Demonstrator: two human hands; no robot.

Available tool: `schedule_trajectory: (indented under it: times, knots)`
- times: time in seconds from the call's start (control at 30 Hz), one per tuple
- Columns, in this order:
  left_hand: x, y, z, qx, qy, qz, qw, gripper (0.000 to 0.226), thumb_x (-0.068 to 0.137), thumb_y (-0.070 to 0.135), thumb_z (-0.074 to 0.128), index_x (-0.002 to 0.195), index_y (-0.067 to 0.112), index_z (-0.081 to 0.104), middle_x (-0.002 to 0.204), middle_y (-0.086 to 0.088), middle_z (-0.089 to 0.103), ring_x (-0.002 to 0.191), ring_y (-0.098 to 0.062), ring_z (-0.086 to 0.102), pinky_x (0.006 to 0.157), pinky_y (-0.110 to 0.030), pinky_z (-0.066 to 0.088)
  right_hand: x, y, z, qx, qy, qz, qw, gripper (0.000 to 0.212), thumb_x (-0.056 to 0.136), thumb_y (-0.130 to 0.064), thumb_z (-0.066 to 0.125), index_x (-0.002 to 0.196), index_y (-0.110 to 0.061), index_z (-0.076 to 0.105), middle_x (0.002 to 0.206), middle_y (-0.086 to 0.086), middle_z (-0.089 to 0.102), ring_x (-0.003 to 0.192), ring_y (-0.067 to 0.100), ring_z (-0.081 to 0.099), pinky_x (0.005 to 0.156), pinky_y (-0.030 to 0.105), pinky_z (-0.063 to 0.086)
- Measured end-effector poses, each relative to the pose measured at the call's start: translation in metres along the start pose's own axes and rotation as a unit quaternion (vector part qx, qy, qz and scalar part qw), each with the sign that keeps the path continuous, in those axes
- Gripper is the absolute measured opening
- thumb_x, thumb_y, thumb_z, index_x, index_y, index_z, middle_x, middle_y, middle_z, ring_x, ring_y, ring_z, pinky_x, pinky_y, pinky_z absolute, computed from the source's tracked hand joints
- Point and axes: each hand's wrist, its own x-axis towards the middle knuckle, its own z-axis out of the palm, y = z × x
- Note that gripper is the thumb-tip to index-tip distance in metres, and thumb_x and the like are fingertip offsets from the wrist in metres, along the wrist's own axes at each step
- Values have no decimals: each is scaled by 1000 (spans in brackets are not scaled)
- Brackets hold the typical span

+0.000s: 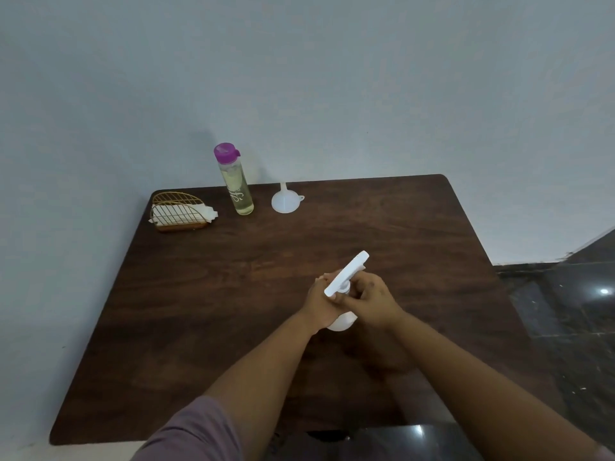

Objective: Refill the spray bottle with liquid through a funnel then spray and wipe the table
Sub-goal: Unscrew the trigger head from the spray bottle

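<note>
A white spray bottle stands near the middle of the dark wooden table. My left hand is wrapped around its body. My right hand grips the neck just under the long white spray head, which points up and to the right. Most of the bottle's body is hidden behind my hands. A clear bottle of yellowish liquid with a purple cap stands at the table's far edge. A white funnel rests mouth-down just to its right.
A gold wire holder with white napkins sits at the far left corner. A pale wall runs behind the table. Dark tiled floor lies to the right.
</note>
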Motion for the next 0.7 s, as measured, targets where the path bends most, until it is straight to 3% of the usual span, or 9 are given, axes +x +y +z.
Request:
schedule_trajectory:
  times: [0.1, 0.17, 0.23, 0.33, 0.4, 0.47, 0.53, 0.63, 0.7]
  knots:
    - [6, -6, 2, 41, 23, 47, 998, 47, 68, 31, 75, 114, 30, 63, 107, -1, 70, 105, -19, 66, 94, -46, 54, 15, -6, -23, 56, -173, 55, 982, 36, 78, -29, 75, 109, -11, 68, 106, -3, 72, 100, 10, 67, 90, 34, 54]
    - [11, -7, 4, 54, 27, 59, 996, 40, 68, 35, 73, 106, 32, 61, 107, -7, 69, 103, -23, 66, 92, -47, 55, 18, -9, -30, 38, -208, 62, 975, 42, 75, -35, 73, 110, -14, 67, 109, 2, 71, 104, 15, 66, 95, 42, 52]
    - [8, -2, 6, 7, 35, 28, 999, 36, 72, 42, 68, 104, 27, 63, 101, -6, 69, 98, -26, 66, 89, -45, 56, 8, -9, -17, 43, -137, 46, 989, 44, 76, -31, 70, 118, -21, 63, 112, -6, 69, 106, 10, 64, 95, 41, 51]
    - [-2, -9, 5, -41, 27, -10, 999, 22, 82, 36, 59, 86, 16, 68, 76, 0, 68, 65, -13, 65, 66, -29, 53, -34, -17, 40, 37, 145, 73, 986, 63, 71, -45, 74, 126, -34, 46, 100, -15, 67, 90, 2, 65, 78, 28, 54]
    - [-11, -15, 7, -89, 7, -71, 993, 34, 98, 25, 42, 71, 31, 61, 75, 13, 72, 55, 3, 62, 64, -18, 50, -51, -27, 75, 68, 242, 97, 963, 71, 67, -59, 71, 125, -35, 37, 94, -9, 65, 82, 7, 64, 71, 27, 52]
    - [-17, -4, 7, -110, -5, -76, 991, 33, 99, 22, 42, 72, 34, 58, 59, 17, 66, 55, 3, 61, 70, -18, 49, -50, -25, 85, 86, 273, 87, 954, 67, 72, -58, 69, 123, -33, 35, 92, -4, 65, 81, 11, 64, 70, 30, 53]
    - [-11, 8, 4, -130, 9, -13, 991, 13, 78, 31, 59, 78, 27, 72, 66, 4, 64, 65, -13, 60, 76, -36, 49, -40, -20, 68, 57, 275, 78, 956, 47, 79, -43, 67, 115, -32, 39, 82, -5, 65, 70, 7, 63, 64, 31, 51]
    - [-4, 14, 3, -92, 36, 6, 995, 33, 66, 33, 61, 88, 9, 67, 65, -5, 56, 70, -26, 50, 77, -45, 40, -32, -17, 45, 9, 239, 22, 971, 22, 87, -21, 63, 101, -30, 48, 72, -5, 62, 64, 9, 60, 61, 33, 51]
    - [-4, 10, 6, -55, 28, 8, 998, 23, 64, 32, 61, 82, 18, 62, 67, 0, 51, 70, -21, 47, 79, -44, 42, -33, -14, 40, 30, 225, -18, 974, 27, 89, -11, 64, 98, -33, 51, 72, -5, 64, 66, 9, 62, 62, 24, 53]
